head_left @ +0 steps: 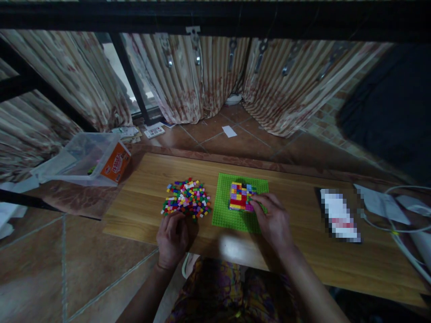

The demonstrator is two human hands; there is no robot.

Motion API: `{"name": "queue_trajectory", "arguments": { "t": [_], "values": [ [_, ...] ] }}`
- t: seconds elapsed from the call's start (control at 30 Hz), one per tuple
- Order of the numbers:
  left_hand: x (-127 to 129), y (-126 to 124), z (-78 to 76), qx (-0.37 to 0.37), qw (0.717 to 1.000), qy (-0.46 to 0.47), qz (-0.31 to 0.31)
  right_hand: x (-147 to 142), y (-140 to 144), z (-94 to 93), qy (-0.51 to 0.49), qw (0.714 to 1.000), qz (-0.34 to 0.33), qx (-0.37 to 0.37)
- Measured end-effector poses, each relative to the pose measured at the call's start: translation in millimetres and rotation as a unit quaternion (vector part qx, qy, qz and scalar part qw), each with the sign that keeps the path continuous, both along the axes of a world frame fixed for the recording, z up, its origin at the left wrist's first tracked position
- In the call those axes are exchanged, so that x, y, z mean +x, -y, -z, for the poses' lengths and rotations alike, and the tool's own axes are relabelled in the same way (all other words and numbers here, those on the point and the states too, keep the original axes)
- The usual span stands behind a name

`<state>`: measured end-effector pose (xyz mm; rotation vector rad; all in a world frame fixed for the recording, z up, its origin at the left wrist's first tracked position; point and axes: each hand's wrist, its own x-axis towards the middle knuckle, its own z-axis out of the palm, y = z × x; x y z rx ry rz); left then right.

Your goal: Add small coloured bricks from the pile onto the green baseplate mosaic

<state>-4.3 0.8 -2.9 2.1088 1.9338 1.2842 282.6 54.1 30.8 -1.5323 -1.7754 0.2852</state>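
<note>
A green studded baseplate (222, 220) lies on the wooden table, bearing a block of small multicoloured toy bricks (238, 196). My right hand (273, 220) reaches over the plate's right side. Its thumb and forefinger are pinched together at the right edge of the brick block; whatever is between them is too small to make out. To the left of the plate spreads a loose heap of small bricks (188, 197) in many colours. Beside the heap's near edge rests my left hand (173, 235), with its fingers curled in and their tips partly hidden.
A clear plastic bin (81, 157) with an orange label stands beyond the table's left end. On the right of the table (303, 251) lie a blurred-out flat item (340, 215), a paper sheet (380, 204) and white cables (373, 222). Curtains (188, 80) hang behind.
</note>
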Motion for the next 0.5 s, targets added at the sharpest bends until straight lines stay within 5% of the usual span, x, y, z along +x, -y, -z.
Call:
{"name": "queue_trajectory", "arguments": {
  "t": [0.5],
  "values": [
    [-0.6,-0.8,3.8,0.007,1.000,-0.002,0.002,2.8,-5.5,-5.9,0.053,0.998,-0.018,-0.006]
  ]
}}
